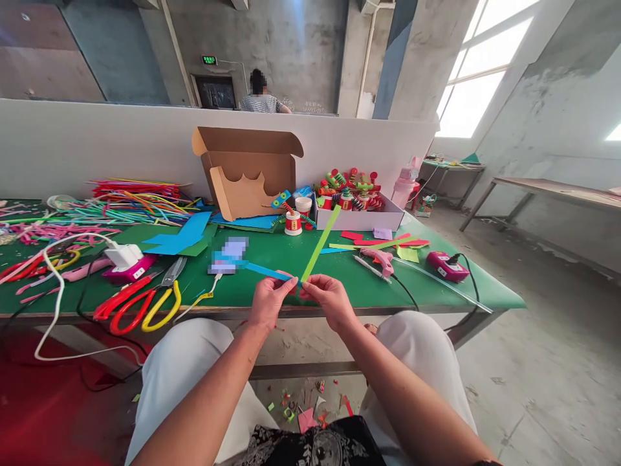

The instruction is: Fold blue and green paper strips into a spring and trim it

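My left hand pinches a blue paper strip that reaches out to the left over the table. Between the thumb and fingers of my right hand is a green paper strip, slanting up and away to the right. The two strips come together at my fingertips, just above the table's front edge; whether they are joined there I cannot tell. Beyond my hands stands a small paper-cup figure with a blue head and spring-like folded arms. To the right lies a pink glue gun.
Scissors with yellow handles and red-handled ones lie at the left front, near a white charger and its cable. An open cardboard box and a white box of finished figures stand behind. A person is beyond the partition.
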